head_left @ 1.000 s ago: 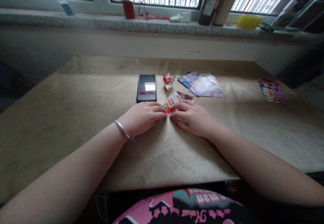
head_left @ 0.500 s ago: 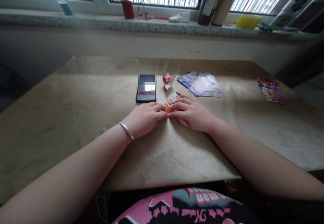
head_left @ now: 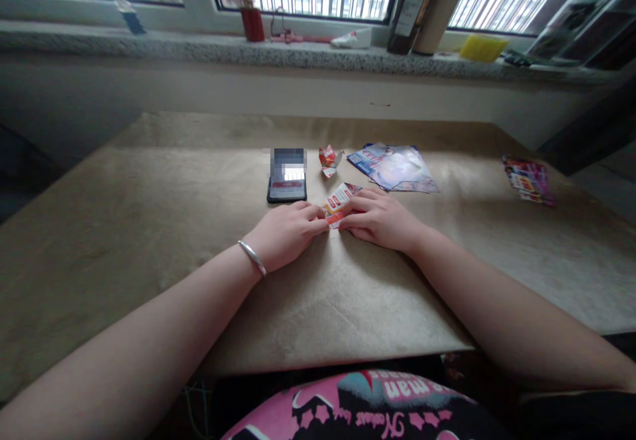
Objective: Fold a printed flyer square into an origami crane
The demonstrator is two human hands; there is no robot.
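A small piece of printed paper (head_left: 338,203), red, white and orange, lies on the table between my two hands. My left hand (head_left: 292,231) grips its left corner with thumb and fingers closed. On the right edge, my right hand (head_left: 380,220) presses down with bent fingers close together, covering part of the sheet. Just beyond the paper stands a folded red and grey paper figure (head_left: 330,161). A phone (head_left: 287,191) with a lit, partly blurred screen lies flat past my left hand.
Printed sheets (head_left: 395,167) in blue and white lie behind my right hand. Farther right is a small pile of colourful cards (head_left: 527,180). A red holder (head_left: 252,24), a dark jar (head_left: 413,14) and a yellow sponge-like block (head_left: 483,48) stand on the stone windowsill (head_left: 199,49).
My right hand has shifted slightly right along the paper, so more of its printed face shows. My left hand stays at the left corner. The view has tilted up a little.
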